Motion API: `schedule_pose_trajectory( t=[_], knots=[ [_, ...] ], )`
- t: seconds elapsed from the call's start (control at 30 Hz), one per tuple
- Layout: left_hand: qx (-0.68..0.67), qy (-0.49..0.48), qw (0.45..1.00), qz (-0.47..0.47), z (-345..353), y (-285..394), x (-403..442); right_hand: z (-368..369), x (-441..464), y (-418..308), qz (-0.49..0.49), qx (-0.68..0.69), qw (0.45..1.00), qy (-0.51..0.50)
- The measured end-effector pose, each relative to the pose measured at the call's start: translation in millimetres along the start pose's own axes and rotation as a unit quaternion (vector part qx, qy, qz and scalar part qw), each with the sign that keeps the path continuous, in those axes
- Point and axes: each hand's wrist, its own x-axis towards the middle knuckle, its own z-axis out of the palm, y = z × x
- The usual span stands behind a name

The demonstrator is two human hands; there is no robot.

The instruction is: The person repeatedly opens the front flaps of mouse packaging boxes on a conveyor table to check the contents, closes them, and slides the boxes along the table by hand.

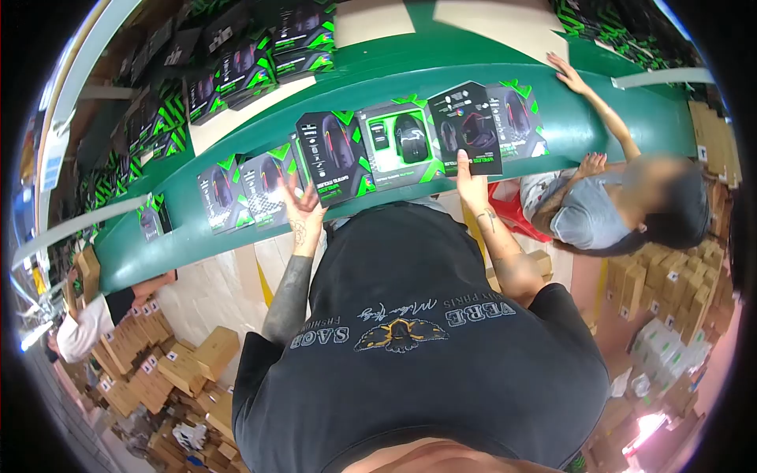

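Note:
An opened mouse box (393, 178) on the green table shows a black computer mouse (411, 137) in its bright green interior. My right hand (471, 188) grips the lower edge of a black printed cover panel (478, 126) beside it, thumb in front and fingers hidden behind. Whether that panel joins the opened box is unclear. My left hand (302, 208) has its fingers apart, palm up, near the lower left corner of a black mouse box (333, 151). Two more mouse boxes, one farther left (221, 195) and one close by my left hand (266, 180), lie there.
Another mouse box (516, 118) lies right of the panel. Stacked boxes (236, 71) line the far side of the green table (347, 87). A co-worker (587, 209) sits at the right, one arm across the table. Brown cartons (185, 366) crowd the floor behind me.

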Motion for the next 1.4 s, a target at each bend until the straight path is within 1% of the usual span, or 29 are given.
schedule_pose_trajectory(
  t=[0.03,0.07,0.1,0.13,0.17,0.23,0.27,0.3,0.47,0.57,0.6,0.7,0.77,0.8,0.83,0.87,0.9,0.93,0.97,1.0,1.03,1.1,1.13,1.17,1.23,1.3,1.33,1.37,1.4],
  knots=[
    [-0.129,-0.008,0.990,-0.059,1.7,-16.9,-3.6,-3.4,1.8,-3.0,0.010,-0.008,1.000,-0.014],
    [0.022,-0.095,0.993,-0.068,-2.8,-46.1,1.7,-5.7,9.2,2.1,0.020,0.001,1.000,-0.008],
    [0.231,-0.212,0.949,-0.018,20.3,-2.7,10.6,-6.5,18.8,6.2,0.028,0.010,1.000,-0.004],
    [0.402,-0.223,0.880,0.116,35.4,2.2,14.2,-10.0,23.9,-6.3,0.020,0.008,0.999,-0.024],
    [0.553,-0.221,0.766,0.242,48.0,1.7,17.7,-10.2,25.2,-27.2,0.066,0.046,0.996,-0.026],
    [0.523,-0.167,0.803,0.231,65.0,-15.5,23.0,-14.9,35.3,-58.7,0.147,0.007,0.988,-0.047],
    [0.516,-0.196,0.804,0.220,66.3,-17.0,30.4,-14.3,35.0,-75.8,0.110,-0.027,0.992,-0.047],
    [0.470,-0.237,0.842,0.118,69.6,-10.1,26.1,-15.4,38.1,-79.8,0.127,-0.028,0.990,-0.049],
    [0.450,-0.196,0.862,0.125,73.3,1.6,37.3,-20.5,64.1,-78.9,0.163,-0.009,0.984,-0.078],
    [0.595,-0.243,0.766,0.011,81.9,37.6,50.8,-21.1,61.3,-85.8,0.178,-0.016,0.979,-0.103],
    [0.498,-0.165,0.848,0.072,80.7,30.0,52.8,-21.7,60.8,-81.3,0.165,-0.028,0.980,-0.105],
    [0.443,-0.115,0.877,0.145,80.1,15.1,58.1,-28.8,63.2,-67.1,0.169,-0.040,0.978,-0.114],
    [0.463,-0.107,0.863,0.171,84.2,12.6,57.3,-32.2,61.4,-52.7,0.175,-0.061,0.976,-0.112],
    [0.474,-0.100,0.856,0.184,85.4,11.9,55.9,-35.6,42.3,-71.2,0.148,-0.155,0.965,-0.148],
    [0.487,-0.090,0.847,0.194,83.9,12.7,53.3,-44.6,45.2,-66.4,0.158,-0.398,0.876,-0.222],
    [0.471,-0.097,0.863,0.155,86.1,31.8,51.2,-47.9,34.7,-83.9,0.163,-0.488,0.782,-0.351],
    [0.464,-0.133,0.868,0.120,83.9,43.9,51.7,-49.8,6.3,-106.3,0.008,-0.550,0.751,-0.366],
    [0.466,-0.148,0.863,0.126,83.1,47.1,53.0,-50.8,-11.1,-123.9,-0.031,-0.466,0.785,-0.407],
    [0.466,-0.168,0.858,0.131,80.4,47.1,52.7,-41.7,-27.7,-141.6,0.032,-0.387,0.825,-0.410],
    [0.455,-0.161,0.862,0.157,77.9,41.6,52.9,-21.4,-40.9,-149.4,0.003,-0.315,0.874,-0.369],
    [0.449,-0.187,0.864,0.130,75.4,44.0,54.1,1.4,-55.0,-153.6,-0.025,-0.240,0.916,-0.321],
    [0.440,-0.235,0.854,0.148,65.8,48.2,53.1,57.2,-51.1,-128.2,-0.319,-0.312,0.863,-0.238],
    [0.369,-0.288,0.855,0.222,48.7,23.7,50.2,99.0,-48.3,-131.4,-0.152,-0.377,0.876,-0.260],
    [0.370,-0.305,0.847,0.230,28.2,16.3,46.4,112.8,-36.7,-100.3,-0.222,-0.325,0.894,-0.213],
    [0.471,-0.259,0.798,0.272,-21.5,10.8,38.5,115.5,-31.6,-84.4,-0.102,-0.411,0.872,-0.244],
    [0.555,-0.195,0.787,0.184,-84.6,20.7,30.8,104.3,-43.6,-84.0,-0.232,-0.408,0.840,-0.273],
    [0.618,-0.199,0.750,0.125,-110.7,16.9,33.3,107.0,-56.3,-87.5,-0.296,-0.404,0.817,-0.288],
    [0.675,-0.202,0.707,0.060,-135.5,9.1,30.8,113.2,-69.8,-91.1,-0.313,-0.424,0.797,-0.294],
    [0.661,-0.231,0.704,0.114,-158.5,-3.2,36.3,120.5,-85.9,-106.0,-0.329,-0.443,0.777,-0.303]
  ],
)
